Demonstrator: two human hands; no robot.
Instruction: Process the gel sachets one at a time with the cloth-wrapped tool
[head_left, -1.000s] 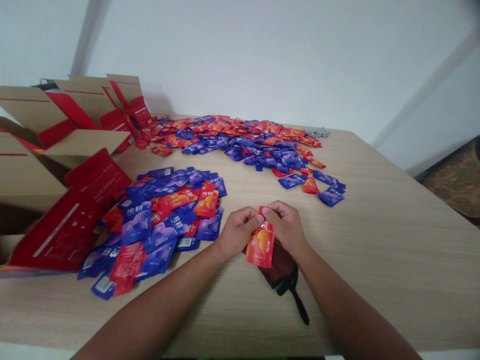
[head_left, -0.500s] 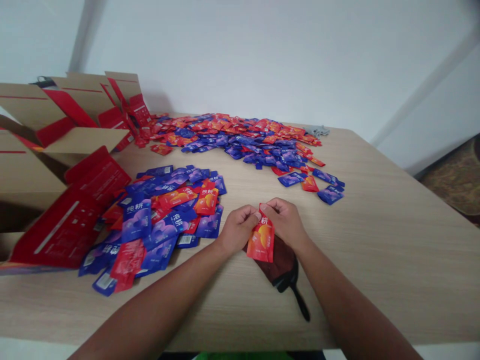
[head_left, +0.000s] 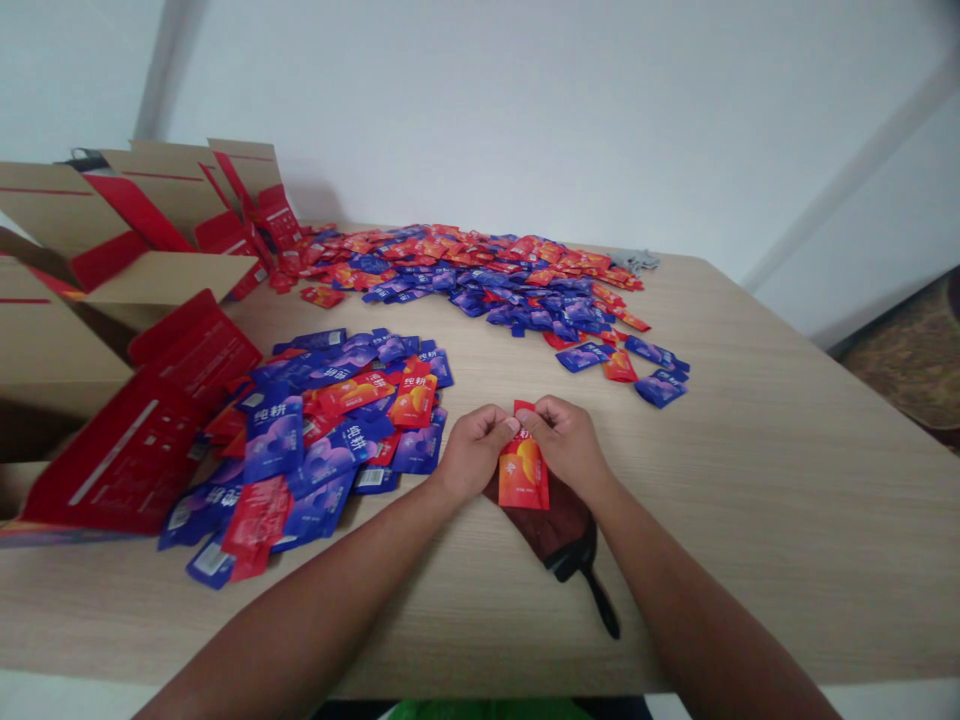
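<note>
- The left hand and the right hand meet over the near middle of the wooden table, knuckles almost touching.
- Between them hangs 1 red sachet with an orange picture on its front, upright, with its top edge at the fingertips.
- The left hand's thumb and forefinger are closed on the sachet's upper left corner; the right hand's thumb and forefinger are closed on its upper right corner. Both grips are tight pinches, with the other fingers curled in.
- The sachet's lower part hangs in front of a dark red pouch that lies flat on the table under the wrists.
- A black handle sticks out from beside that pouch toward the near table edge, tilted to the right.
- Just left of the left hand lies a near heap of blue and red sachets, loosely overlapping.
- A far heap of sachets, wider and flatter, spreads across the back of the table, well apart from the hands.
- At the left edge stand open cardboard boxes with red printed flaps; 1 flap rests against the near heap.
- A small grey object lies at the right end of the far heap; what it is cannot be told.
</note>
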